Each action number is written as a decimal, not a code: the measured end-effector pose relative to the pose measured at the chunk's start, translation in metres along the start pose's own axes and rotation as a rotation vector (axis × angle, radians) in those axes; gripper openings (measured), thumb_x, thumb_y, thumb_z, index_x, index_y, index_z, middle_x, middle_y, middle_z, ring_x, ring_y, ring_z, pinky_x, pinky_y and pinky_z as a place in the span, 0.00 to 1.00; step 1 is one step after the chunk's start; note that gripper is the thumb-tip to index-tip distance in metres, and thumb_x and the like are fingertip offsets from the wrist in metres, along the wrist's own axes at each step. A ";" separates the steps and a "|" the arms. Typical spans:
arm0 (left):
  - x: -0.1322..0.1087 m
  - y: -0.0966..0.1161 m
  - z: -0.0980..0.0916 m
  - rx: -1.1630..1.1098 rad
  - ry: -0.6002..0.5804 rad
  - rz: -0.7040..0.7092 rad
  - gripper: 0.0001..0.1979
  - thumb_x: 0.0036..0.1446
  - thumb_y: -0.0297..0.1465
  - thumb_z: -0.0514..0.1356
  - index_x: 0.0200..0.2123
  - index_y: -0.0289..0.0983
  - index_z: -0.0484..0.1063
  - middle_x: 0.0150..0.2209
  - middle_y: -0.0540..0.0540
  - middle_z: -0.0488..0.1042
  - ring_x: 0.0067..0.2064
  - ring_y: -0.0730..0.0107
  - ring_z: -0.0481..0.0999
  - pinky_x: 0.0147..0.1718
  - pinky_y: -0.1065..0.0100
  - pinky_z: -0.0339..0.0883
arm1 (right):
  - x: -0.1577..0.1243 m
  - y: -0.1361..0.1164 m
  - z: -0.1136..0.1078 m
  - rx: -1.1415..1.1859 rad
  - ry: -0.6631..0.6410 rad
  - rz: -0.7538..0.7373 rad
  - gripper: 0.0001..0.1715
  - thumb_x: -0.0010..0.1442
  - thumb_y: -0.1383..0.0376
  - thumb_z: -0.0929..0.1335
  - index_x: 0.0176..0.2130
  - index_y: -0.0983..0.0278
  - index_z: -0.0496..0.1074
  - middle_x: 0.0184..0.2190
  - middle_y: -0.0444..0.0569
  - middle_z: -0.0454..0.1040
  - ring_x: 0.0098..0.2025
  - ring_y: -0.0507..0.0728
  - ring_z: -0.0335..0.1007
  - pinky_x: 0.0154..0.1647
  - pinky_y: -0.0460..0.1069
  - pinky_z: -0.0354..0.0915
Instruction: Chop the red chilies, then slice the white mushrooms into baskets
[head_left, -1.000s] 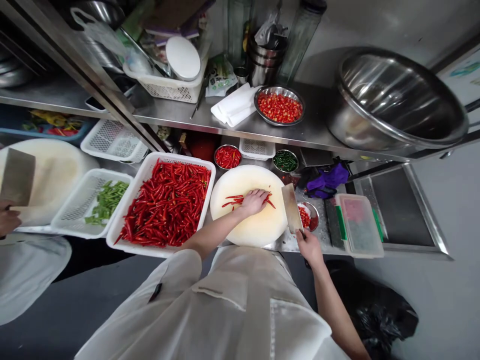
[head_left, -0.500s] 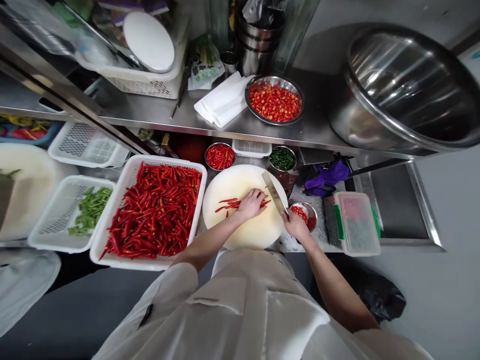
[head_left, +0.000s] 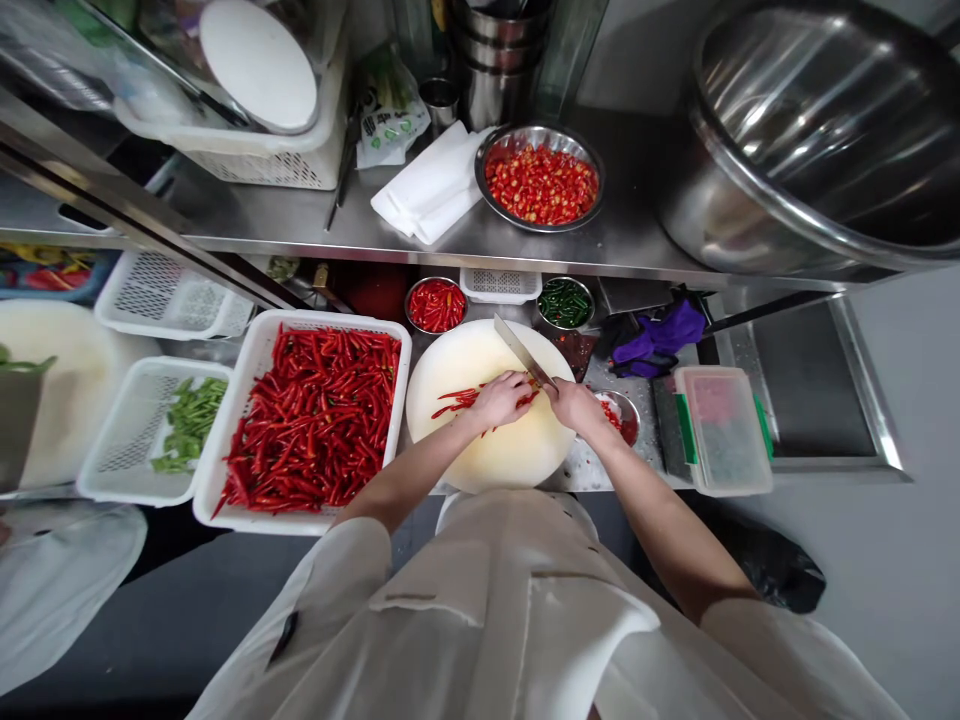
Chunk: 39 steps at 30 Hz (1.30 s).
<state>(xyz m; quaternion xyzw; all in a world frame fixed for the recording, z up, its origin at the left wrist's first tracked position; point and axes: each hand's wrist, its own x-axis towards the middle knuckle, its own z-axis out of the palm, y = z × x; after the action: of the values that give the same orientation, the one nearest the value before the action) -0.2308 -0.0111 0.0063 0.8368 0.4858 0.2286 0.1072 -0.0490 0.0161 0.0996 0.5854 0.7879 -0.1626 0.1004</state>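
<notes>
On the round pale cutting board (head_left: 442, 360) lies a small bunch of red chillies (head_left: 453, 400). My left hand (head_left: 502, 400) presses down on them with its fingers curled together, hiding part of the bunch. My right hand (head_left: 577, 405) is closed around the handle of a kitchen knife (head_left: 519, 346). Its blade slants up and to the left over the board, close beside my left fingertips. Just right of the board, partly behind my right wrist, is a metal bowl (head_left: 636, 425) with cut red chilli and something white in it.
A white basket (head_left: 406, 370) full of red chillies stands left of the board. Bowls of red (head_left: 436, 305) and green chillies (head_left: 565, 303) sit behind it. The shelf above holds a bowl of chopped chilli (head_left: 541, 185) and a large steel pot (head_left: 739, 215). A lidded box (head_left: 724, 430) is at right.
My right hand and the knife have moved left, bringing the blade against the area by my left fingers. My left hand stays on the chillies. The whole view has shifted slightly.
</notes>
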 end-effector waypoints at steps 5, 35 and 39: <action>-0.001 -0.002 -0.003 0.016 -0.012 0.048 0.08 0.67 0.35 0.61 0.45 0.39 0.78 0.50 0.40 0.75 0.55 0.55 0.73 0.56 0.56 0.72 | 0.005 -0.002 -0.001 0.005 -0.002 0.006 0.26 0.78 0.55 0.56 0.56 0.65 0.75 0.51 0.62 0.83 0.54 0.64 0.79 0.49 0.50 0.66; -0.017 0.000 -0.025 0.087 -0.086 0.056 0.11 0.60 0.40 0.66 0.43 0.41 0.79 0.49 0.42 0.76 0.56 0.52 0.71 0.59 0.52 0.64 | -0.009 -0.017 0.016 0.143 -0.025 0.021 0.26 0.76 0.53 0.59 0.56 0.64 0.78 0.52 0.62 0.82 0.55 0.64 0.78 0.51 0.50 0.67; -0.021 -0.002 -0.026 0.041 -0.095 0.058 0.10 0.59 0.37 0.65 0.43 0.41 0.78 0.49 0.42 0.77 0.57 0.53 0.71 0.57 0.55 0.67 | -0.009 -0.021 0.023 0.171 -0.028 0.068 0.27 0.76 0.55 0.59 0.58 0.66 0.76 0.53 0.64 0.81 0.57 0.66 0.77 0.52 0.51 0.66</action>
<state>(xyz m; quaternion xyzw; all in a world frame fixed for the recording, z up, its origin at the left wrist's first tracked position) -0.2537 -0.0297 0.0223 0.8624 0.4604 0.1816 0.1060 -0.0672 -0.0058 0.0840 0.6159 0.7493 -0.2341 0.0665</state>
